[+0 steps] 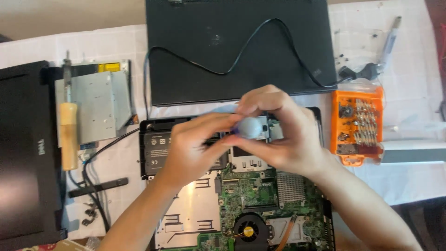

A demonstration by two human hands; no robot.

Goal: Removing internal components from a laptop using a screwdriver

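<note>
Both hands meet above the opened laptop base with green circuit board (pixel 260 190): left hand (pixel 193 146) and right hand (pixel 283 135) pinch a small pale bluish-grey rounded part (pixel 251 126) between fingertips. Keeping it steady over the board seems wise. Beyond lie an orange screwdriver-bit case (pixel 357 125) and a closed black laptop (pixel 237 46).
</note>
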